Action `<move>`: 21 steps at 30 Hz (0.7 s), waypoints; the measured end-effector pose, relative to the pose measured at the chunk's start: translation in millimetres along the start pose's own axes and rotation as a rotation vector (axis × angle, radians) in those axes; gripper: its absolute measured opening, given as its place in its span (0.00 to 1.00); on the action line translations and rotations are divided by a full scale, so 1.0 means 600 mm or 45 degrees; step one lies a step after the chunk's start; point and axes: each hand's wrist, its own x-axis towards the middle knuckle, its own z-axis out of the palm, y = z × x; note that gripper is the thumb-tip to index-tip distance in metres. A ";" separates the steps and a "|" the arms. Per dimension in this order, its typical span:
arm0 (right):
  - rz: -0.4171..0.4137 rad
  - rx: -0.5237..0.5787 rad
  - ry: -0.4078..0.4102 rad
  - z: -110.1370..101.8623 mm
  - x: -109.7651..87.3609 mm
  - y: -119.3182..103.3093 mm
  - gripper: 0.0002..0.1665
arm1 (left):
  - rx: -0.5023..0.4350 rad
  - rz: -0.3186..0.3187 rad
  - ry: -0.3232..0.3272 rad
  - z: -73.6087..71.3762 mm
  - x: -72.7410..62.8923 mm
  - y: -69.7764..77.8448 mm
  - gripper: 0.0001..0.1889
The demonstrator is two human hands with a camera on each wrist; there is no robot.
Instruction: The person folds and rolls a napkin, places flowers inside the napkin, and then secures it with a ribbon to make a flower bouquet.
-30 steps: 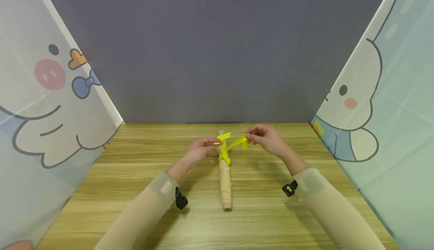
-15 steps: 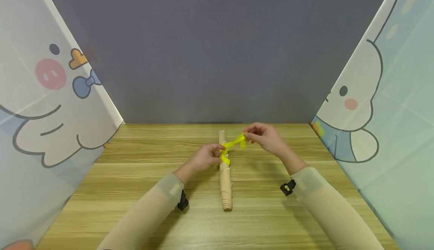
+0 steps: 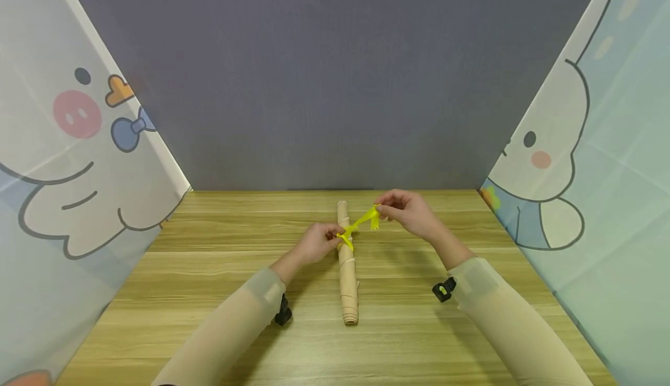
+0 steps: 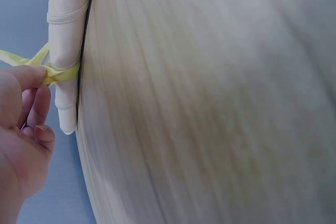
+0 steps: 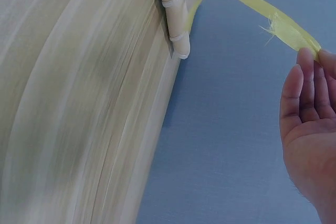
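Note:
A beige rolled-up sheet (image 3: 349,293), looking like leather or thick fabric, lies lengthwise on the table. Around its upper half goes a yellow ribbon (image 3: 361,222), crossed over itself on top. My left hand (image 3: 316,243) pinches the ribbon right at the crossing; the left wrist view shows thumb and forefinger (image 4: 32,75) on it beside the roll. Up and to the right, my right hand (image 3: 410,211) pinches one end, and that stretch runs slanting down to the roll. In the right wrist view a frayed ribbon tip (image 5: 286,31) hangs from the right fingers.
The roll rests on a wood-grain table (image 3: 235,316). A dark grey panel (image 3: 335,84) rises behind its far edge. Cartoon-printed cloth walls (image 3: 78,200) stand at both sides. Each sleeve carries a small black wrist camera (image 3: 444,290).
My left hand has let go of the loose ribbon end, come down and pinched the ribbon at the crossing. The loop around the roll looks smaller. My right hand has barely moved.

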 end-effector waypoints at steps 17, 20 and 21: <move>0.012 0.005 0.006 -0.001 -0.001 0.004 0.13 | -0.033 -0.056 -0.056 0.000 -0.003 0.006 0.09; 0.006 0.006 0.007 -0.001 -0.001 0.004 0.13 | -0.014 -0.018 -0.040 0.001 -0.003 0.005 0.07; 0.003 0.008 0.007 -0.001 -0.001 0.004 0.13 | -0.007 -0.005 -0.036 0.001 -0.003 0.004 0.07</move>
